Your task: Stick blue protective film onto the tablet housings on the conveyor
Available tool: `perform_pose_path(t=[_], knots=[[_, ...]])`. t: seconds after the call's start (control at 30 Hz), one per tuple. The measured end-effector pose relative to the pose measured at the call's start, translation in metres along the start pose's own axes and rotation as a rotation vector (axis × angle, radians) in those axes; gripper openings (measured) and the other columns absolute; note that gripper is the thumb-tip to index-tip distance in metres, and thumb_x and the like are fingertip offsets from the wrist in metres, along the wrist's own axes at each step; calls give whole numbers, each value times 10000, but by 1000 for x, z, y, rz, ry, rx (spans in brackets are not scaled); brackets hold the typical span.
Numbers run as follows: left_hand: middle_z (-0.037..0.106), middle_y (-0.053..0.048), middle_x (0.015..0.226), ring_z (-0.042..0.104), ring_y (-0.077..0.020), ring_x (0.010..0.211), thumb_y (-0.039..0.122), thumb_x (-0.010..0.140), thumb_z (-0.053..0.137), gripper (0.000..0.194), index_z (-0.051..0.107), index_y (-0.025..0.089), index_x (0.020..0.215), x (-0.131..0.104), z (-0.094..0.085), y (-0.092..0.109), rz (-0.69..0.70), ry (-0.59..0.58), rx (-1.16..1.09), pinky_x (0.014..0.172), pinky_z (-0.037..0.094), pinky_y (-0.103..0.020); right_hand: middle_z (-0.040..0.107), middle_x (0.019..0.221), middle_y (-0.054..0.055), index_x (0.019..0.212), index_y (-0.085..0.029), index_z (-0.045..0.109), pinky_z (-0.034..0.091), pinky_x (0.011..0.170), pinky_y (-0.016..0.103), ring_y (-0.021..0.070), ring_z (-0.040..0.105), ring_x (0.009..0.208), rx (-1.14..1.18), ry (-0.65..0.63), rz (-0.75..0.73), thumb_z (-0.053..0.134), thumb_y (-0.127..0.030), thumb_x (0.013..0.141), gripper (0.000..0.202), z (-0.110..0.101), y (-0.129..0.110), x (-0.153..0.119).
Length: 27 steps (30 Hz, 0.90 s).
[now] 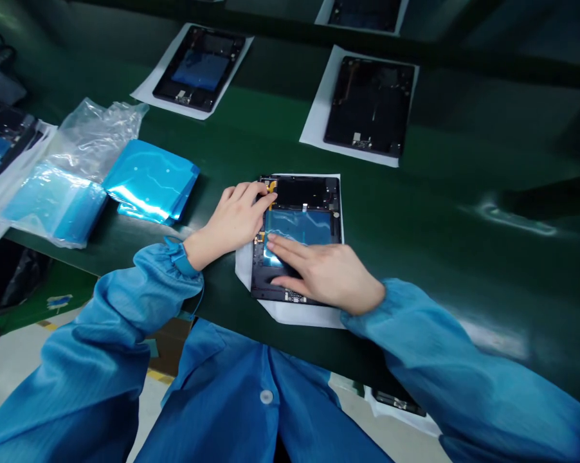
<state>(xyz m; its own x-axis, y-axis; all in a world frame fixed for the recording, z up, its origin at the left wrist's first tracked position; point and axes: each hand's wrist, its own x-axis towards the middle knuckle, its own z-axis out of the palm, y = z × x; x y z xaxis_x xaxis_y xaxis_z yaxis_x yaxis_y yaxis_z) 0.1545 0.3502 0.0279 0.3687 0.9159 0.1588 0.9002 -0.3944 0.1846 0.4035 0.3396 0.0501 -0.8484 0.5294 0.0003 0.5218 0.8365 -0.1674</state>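
In the head view, an opened black tablet housing lies on a white sheet in front of me. A shiny blue film covers a panel in its middle. My left hand grips the housing's upper left edge, its fingers bent and its thumb by an orange ribbon cable. What is under those fingertips is partly hidden. My right hand lies across the lower part of the housing. Its fingers are stretched out with the tips on the blue film's left side, and the thumb is spread lower down.
Two more opened tablets lie on white sheets farther back on the green bench. To the left are a stack of blue films and a clear plastic bag of blue sheets. Another unit shows below the bench edge.
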Motion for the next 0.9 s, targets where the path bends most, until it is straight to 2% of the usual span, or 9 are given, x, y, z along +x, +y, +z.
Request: perform_pose_path(t=[0.13,0.2,0.3,0.33,0.5,0.57,0.67,0.8,0.9], knots=[[639,-169,1483,559,-325,1380,147,1049,435,486,622,198,1495,-2,1,0,-2,24,2,1090,459,-489,572,1622,168,1616,-159,575,612,673,414,312,821,922,-3,64,241,463,-635,1097,713,-1,6,-3],[638,-170,1481,561,-322,1375,145,1049,434,487,618,191,1497,-2,1,0,3,30,8,1088,460,-482,565,1626,154,1592,-159,599,612,687,396,297,822,922,20,36,168,491,-650,1085,714,-2,-1,-10],[640,-169,1476,569,-320,1363,137,1044,434,488,620,190,1492,-2,0,1,9,34,17,1081,463,-477,602,1598,86,1542,-196,653,624,703,365,248,823,889,38,-17,-30,503,-645,1088,655,-3,-12,-24],[641,-171,1474,570,-322,1362,136,1043,435,488,622,189,1490,-2,0,1,10,35,18,1078,464,-479,617,1585,73,1535,-200,659,628,701,366,245,824,884,24,-13,-40,493,-646,1091,651,-3,-12,-27],[647,-174,1463,566,-331,1361,132,1030,440,500,624,187,1492,-1,-2,-1,4,37,32,1078,467,-494,649,1552,120,1540,-155,647,617,666,390,300,827,985,-103,126,280,430,-592,1121,643,-3,15,-28],[645,-179,1464,567,-338,1358,132,1028,437,508,622,186,1499,-2,-4,-2,-2,27,36,1072,474,-505,641,1554,145,1528,-139,653,614,662,390,296,829,937,-119,126,285,448,-593,1115,647,-3,20,-36],[645,-193,1454,580,-352,1330,144,1035,429,497,636,181,1485,-1,-13,-1,-12,-2,44,1044,495,-522,664,1523,161,1469,-126,694,611,642,372,252,817,778,-114,98,154,493,-594,1104,627,-5,8,-62],[688,-173,1329,642,-352,1188,204,1061,422,416,709,183,1360,19,-28,6,-39,-95,85,969,522,-508,739,1441,151,1412,-126,710,636,657,348,237,824,817,-18,142,14,506,-551,1114,558,-7,-6,-93],[661,-194,1376,632,-378,1238,274,1082,442,389,670,144,1370,50,-28,15,-101,-66,137,1032,503,-522,814,1292,117,1344,-163,726,661,760,323,227,828,948,105,281,119,509,-458,1128,426,-2,-1,-92]])
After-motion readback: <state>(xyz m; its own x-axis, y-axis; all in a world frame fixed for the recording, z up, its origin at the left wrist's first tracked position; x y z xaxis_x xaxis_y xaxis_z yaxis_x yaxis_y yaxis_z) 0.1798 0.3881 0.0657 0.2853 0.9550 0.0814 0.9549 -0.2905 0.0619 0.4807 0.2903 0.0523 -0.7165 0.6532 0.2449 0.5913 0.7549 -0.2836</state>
